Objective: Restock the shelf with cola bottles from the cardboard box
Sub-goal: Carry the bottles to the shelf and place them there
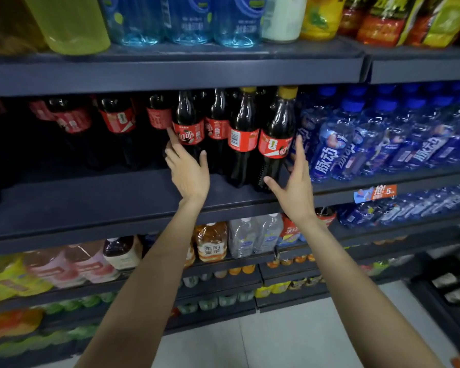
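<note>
Several cola bottles with red labels stand on the dark middle shelf (96,205). Two front ones have yellow caps, one at the right (274,139) and one beside it (243,139). A red-capped cola bottle (187,128) stands further left. My left hand (187,171) reaches up with straight fingers, its fingertips at that bottle's label. My right hand (294,179) is spread beside the rightmost cola bottle, thumb near its base, fingers along its right side. Neither hand grips anything. The cardboard box is out of view.
Blue drink bottles (369,139) crowd the shelf right of the colas. Water and yellow bottles (186,19) sit on the shelf above. Tea and water bottles (213,243) fill the shelf below. The left front of the cola shelf is bare. White floor (276,341) lies below.
</note>
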